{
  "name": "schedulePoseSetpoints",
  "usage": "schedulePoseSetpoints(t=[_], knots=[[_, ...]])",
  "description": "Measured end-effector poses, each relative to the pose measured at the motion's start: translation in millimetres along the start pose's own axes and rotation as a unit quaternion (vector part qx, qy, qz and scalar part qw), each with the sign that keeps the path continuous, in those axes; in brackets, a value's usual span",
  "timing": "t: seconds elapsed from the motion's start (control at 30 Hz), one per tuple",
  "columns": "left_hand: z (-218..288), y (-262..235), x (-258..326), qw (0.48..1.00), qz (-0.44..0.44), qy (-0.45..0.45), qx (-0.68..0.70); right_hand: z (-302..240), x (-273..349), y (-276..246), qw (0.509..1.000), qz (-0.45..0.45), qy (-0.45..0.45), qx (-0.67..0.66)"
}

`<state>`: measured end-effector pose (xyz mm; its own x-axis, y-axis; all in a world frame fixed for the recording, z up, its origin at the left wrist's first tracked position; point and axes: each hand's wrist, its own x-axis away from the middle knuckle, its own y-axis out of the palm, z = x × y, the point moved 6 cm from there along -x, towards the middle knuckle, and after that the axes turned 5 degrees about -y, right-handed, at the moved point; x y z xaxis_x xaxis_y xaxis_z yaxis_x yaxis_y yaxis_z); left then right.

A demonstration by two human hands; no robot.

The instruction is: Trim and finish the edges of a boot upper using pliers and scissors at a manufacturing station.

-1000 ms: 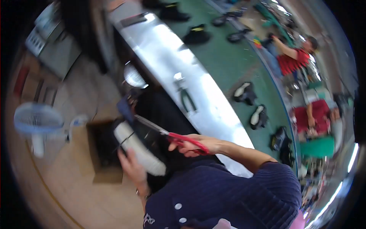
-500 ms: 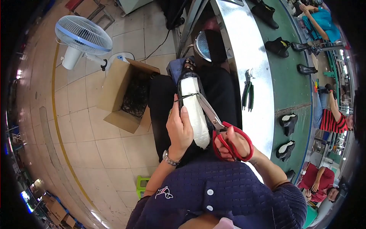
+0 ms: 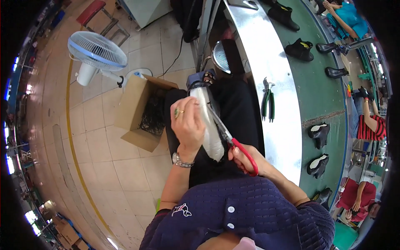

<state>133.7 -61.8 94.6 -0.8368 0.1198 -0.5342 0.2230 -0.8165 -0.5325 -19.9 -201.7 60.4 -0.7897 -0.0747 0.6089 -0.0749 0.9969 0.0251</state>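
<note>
A black shoe (image 3: pixel 211 139) lies across my lap with its pale white underside up and its toe end toward me. My left hand (image 3: pixel 189 121) is over its left edge, fingers curled and pinched together; whatever they pinch is hidden. My right hand (image 3: pixel 246 158) grips red-handled scissors (image 3: pixel 223 131) by the loops. The scissor blades run along the right side of the shoe, their tips near its middle. Seen nearly edge-on, the blades look close together.
An open cardboard box (image 3: pixel 133 104) with tangled black strands stands left, beside a fan (image 3: pixel 98 51). Green-handled pliers (image 3: pixel 268 100) lie on the metal bench (image 3: pixel 283 137) at right. Beyond it, a green conveyor (image 3: pixel 312 87) carries several black shoes. Other people sit past the conveyor.
My left hand has risen from lying along the shoe's side to a curled pinch over it. The scissors turned edge-on and their blades closed up. The dark cord across the underside no longer shows.
</note>
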Motion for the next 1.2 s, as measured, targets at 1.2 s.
schedulePoseSetpoints(t=[1.2], knots=[[43.6,139.3,-23.8,0.875,-0.455,0.166,-0.023,43.1,-58.4,-197.1,0.767,0.558,-0.092,0.304]])
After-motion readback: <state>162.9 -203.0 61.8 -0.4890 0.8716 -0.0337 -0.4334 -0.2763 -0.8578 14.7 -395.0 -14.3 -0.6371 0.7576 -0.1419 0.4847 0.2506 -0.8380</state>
